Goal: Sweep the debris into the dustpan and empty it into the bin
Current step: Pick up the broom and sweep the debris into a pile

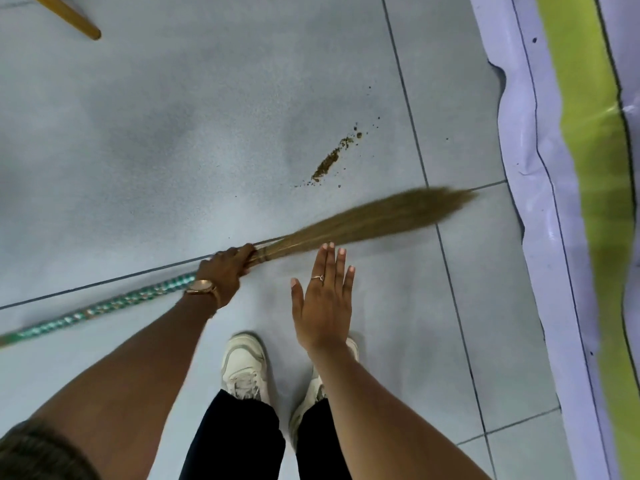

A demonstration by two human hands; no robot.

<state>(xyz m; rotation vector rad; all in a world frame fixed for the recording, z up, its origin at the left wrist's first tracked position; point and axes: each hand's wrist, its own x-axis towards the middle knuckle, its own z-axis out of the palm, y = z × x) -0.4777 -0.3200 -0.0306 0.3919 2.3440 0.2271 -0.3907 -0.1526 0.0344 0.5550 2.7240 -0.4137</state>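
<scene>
Floor (pixel 173 133) of pale grey tiles with dark grout lines fills most of the view. Along the right edge lies a white and lime-green sheet (pixel 554 237), its border rippled where it meets the tiles. The broom (pixel 363 220) stretches across the middle, its green-patterned handle running off to the lower left and its blurred straw head fanned out to the right, just short of the sheet. The left hand (pixel 227 271), with a watch (pixel 202 287) at the wrist, is closed around the broom where handle meets straw. The right hand (pixel 322 299) hangs flat with fingers straight and together, holding nothing, just beside the straw. White shoes (pixel 246 365) stand below. Debris (pixel 332 161), a thin brown streak with scattered specks, lies on the tile beyond the straw head. A wooden stick tip (pixel 76 22) shows at top left.
</scene>
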